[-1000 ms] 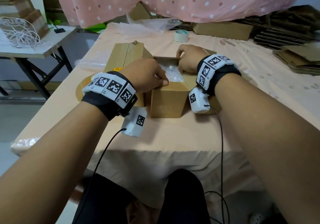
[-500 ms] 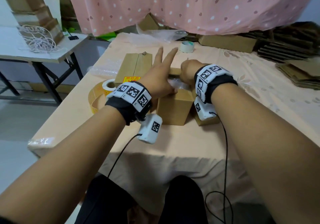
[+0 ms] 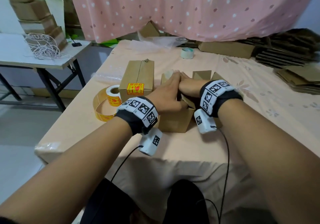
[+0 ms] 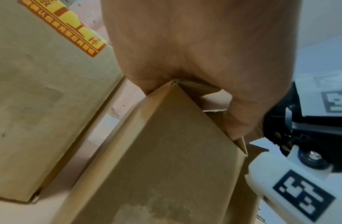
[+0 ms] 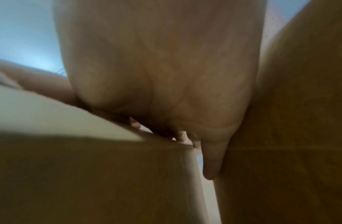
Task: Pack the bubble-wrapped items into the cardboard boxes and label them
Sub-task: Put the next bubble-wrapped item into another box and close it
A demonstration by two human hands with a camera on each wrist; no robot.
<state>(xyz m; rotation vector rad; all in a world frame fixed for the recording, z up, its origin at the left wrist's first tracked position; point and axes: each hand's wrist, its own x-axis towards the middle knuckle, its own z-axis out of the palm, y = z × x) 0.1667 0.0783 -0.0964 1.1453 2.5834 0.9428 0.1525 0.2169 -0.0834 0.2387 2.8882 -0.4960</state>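
A small open cardboard box [image 3: 174, 121] stands on the table in front of me, its far flaps [image 3: 201, 75] upright. My left hand [image 3: 166, 92] lies across its top with straight fingers pressing down. In the left wrist view the palm [image 4: 185, 45] sits on the box's top edge [image 4: 166, 151]. My right hand [image 3: 188, 86] is bent at the knuckles, its fingers dipping into the box opening. The right wrist view shows the little finger [image 5: 212, 159] sliding down between a flap [image 5: 89, 174] and a wall. The bubble-wrapped item is hidden under my hands.
Just left stands a closed box [image 3: 138, 78] with a yellow-red sticker [image 3: 136, 89]. A roll of the same stickers [image 3: 110, 100] lies beside it, with bubble wrap [image 3: 107, 76] behind. A tape roll [image 3: 187, 52] sits farther back. Flattened cartons [image 3: 297, 78] pile at the right.
My left hand has left the box's near edge and now stretches flat across the top. The right hand stays at the far side. The bubble wrap inside no longer shows.
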